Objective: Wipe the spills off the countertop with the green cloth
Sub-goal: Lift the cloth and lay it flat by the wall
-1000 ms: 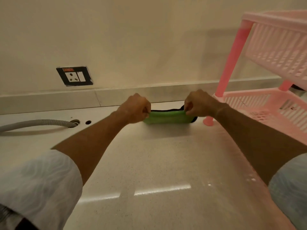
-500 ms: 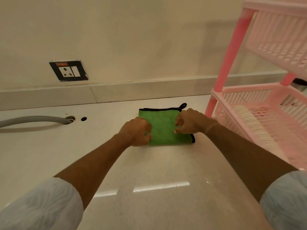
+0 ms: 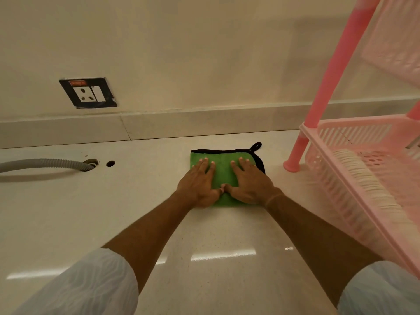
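We see the green cloth [image 3: 223,163] flat on the countertop [image 3: 141,201] at mid-frame, left hand [image 3: 198,183] and right hand [image 3: 248,181] spread open on it, probably for even pressure; no spills are discernible.

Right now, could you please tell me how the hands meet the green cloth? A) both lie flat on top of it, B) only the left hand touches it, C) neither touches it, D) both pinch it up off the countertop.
A: the left hand and right hand lie palms down, fingers spread, on the green cloth, which is flat on the countertop.
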The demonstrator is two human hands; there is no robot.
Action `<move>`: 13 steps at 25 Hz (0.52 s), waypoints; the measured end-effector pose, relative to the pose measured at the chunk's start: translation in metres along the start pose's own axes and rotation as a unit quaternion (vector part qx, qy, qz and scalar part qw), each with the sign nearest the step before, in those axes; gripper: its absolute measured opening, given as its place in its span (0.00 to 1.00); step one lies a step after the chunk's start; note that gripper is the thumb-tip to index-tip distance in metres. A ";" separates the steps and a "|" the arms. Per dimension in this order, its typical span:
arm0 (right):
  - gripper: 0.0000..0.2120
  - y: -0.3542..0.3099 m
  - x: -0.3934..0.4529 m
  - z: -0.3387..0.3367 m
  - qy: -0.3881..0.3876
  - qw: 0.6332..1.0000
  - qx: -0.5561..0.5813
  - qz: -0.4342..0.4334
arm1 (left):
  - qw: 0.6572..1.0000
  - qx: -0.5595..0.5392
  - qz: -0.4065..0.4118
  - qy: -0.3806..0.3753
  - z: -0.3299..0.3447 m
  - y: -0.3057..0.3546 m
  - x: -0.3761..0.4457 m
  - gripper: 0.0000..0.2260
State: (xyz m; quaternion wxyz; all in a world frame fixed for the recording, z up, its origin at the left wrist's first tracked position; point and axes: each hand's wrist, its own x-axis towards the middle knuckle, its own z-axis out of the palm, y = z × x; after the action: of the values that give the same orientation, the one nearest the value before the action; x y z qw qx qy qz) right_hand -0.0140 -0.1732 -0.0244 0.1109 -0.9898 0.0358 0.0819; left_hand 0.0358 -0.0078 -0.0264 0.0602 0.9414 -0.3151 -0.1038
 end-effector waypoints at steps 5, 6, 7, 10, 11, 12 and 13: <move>0.41 0.002 0.015 0.006 0.028 1.000 0.005 0.009 | 1.000 0.000 -0.001 0.010 0.006 -0.006 0.014 0.37; 0.40 0.003 0.019 0.005 0.028 1.000 0.005 0.009 | 1.000 0.000 -0.003 0.011 0.005 -0.007 0.018 0.37; 0.40 0.004 0.024 0.004 0.030 1.000 0.006 0.010 | 1.000 -0.002 -0.003 0.011 0.005 -0.008 0.023 0.37; 0.40 0.008 0.043 0.001 0.036 0.999 0.008 0.015 | 1.000 0.000 -0.008 0.007 0.001 -0.013 0.042 0.37; 0.40 0.010 0.050 -0.001 0.035 0.999 0.007 0.017 | 1.000 0.001 -0.010 0.005 0.000 -0.014 0.048 0.37; 0.40 0.011 0.057 -0.003 0.033 0.999 0.006 0.018 | 1.000 0.002 -0.012 0.004 -0.001 -0.015 0.054 0.37; 0.41 0.013 0.063 -0.005 0.031 0.999 0.005 0.019 | 1.000 0.004 -0.013 0.004 -0.002 -0.017 0.060 0.37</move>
State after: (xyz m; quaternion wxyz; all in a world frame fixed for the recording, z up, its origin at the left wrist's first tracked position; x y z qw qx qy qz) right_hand 0.0471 -0.1901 -0.0332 0.1128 -0.9905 0.0585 0.0531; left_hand 0.0925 -0.0307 -0.0368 0.0562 0.9460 -0.3032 -0.1000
